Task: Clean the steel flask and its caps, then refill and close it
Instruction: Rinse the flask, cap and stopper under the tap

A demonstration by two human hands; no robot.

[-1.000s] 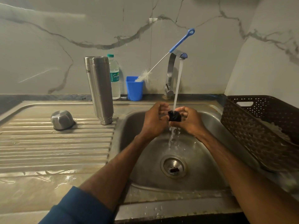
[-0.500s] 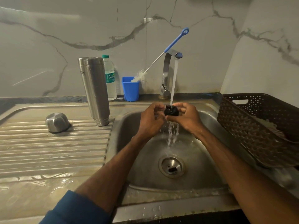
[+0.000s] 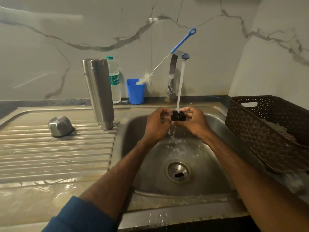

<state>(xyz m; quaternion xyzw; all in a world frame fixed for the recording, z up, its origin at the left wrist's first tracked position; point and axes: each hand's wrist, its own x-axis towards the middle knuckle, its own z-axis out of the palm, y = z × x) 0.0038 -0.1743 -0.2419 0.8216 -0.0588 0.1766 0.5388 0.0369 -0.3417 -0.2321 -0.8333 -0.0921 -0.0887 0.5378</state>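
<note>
Still — left hand (image 3: 156,125), right hand (image 3: 195,122) both gripping black cap (image 3: 178,116), under running water (image 3: 181,81)

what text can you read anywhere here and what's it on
"TON": on the flask, near its top edge; the end of a brand mark, the rest curves out of view.
"Sup": cursive, on the green label of the water bottle; the rest is turned away and the small print is blurred.
Nothing else shows readable text.
</note>
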